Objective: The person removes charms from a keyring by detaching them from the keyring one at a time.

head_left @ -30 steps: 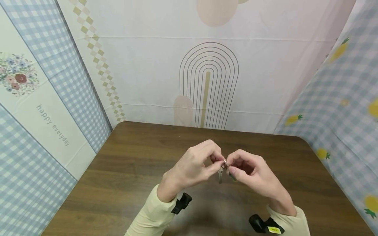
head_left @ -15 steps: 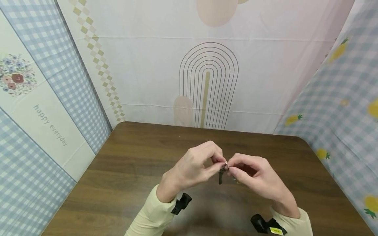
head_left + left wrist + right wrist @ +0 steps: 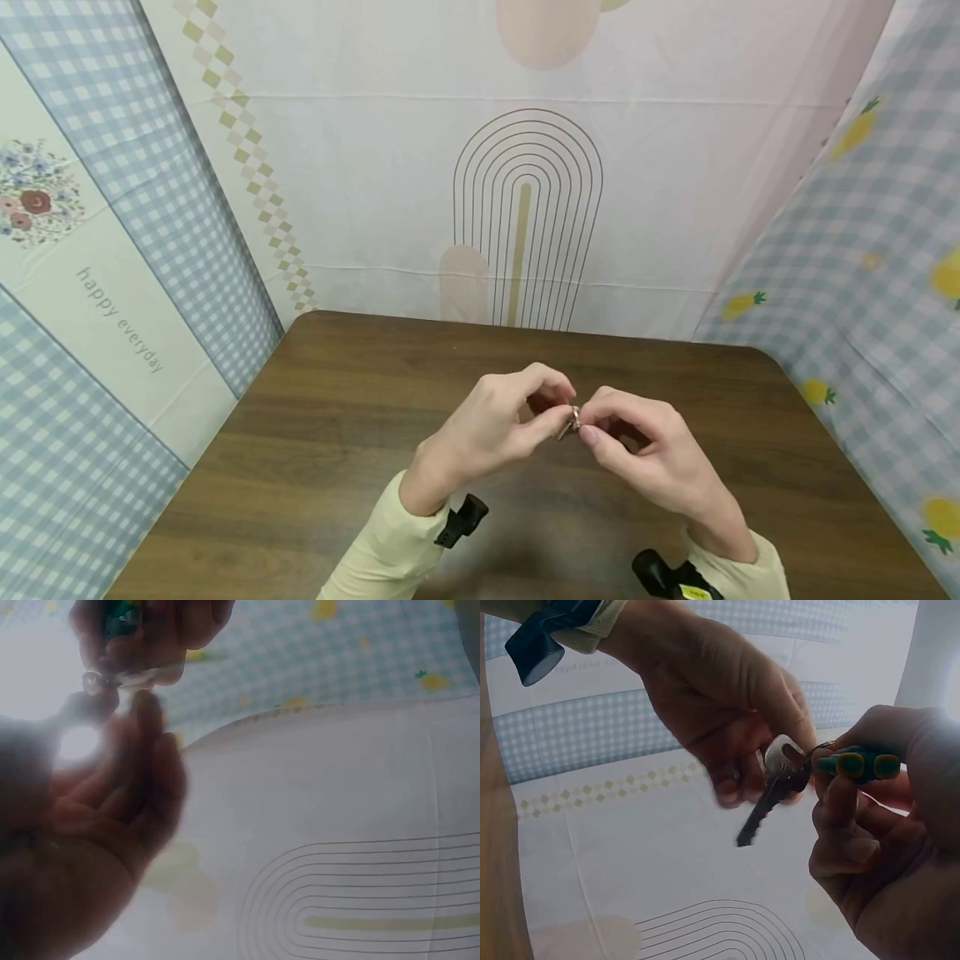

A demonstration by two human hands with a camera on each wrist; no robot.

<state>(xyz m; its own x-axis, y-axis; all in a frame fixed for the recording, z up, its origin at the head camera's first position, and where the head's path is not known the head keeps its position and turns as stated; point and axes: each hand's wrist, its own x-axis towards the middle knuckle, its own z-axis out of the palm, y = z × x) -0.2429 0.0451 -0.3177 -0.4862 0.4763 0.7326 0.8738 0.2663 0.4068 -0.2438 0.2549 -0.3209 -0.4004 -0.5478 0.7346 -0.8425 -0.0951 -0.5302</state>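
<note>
In the head view, my left hand (image 3: 487, 427) and right hand (image 3: 656, 446) meet above the table around a small metal key ring (image 3: 576, 415). My right thumb and index finger pinch the ring where a green charm with yellow-orange edges (image 3: 868, 766) joins it. A silver key (image 3: 760, 811) with a toothed blade hangs from the ring on the left hand's side, slanting away. My left thumb tip is right at the ring, and the index fingertip stands apart from it. The left hand's other fingers are loosely bent behind the key.
A brown wooden table (image 3: 360, 425) lies below the hands. A white printed cloth (image 3: 360, 183) hangs behind it. Blue checked cloths hang at the left (image 3: 135, 125) and right (image 3: 847, 275). Both wrists wear black cameras.
My left index finger has lifted away from the thumb, where both pinched the ring before. The key hung straight down earlier and now slants. The right hand keeps its pinch, almost unmoved.
</note>
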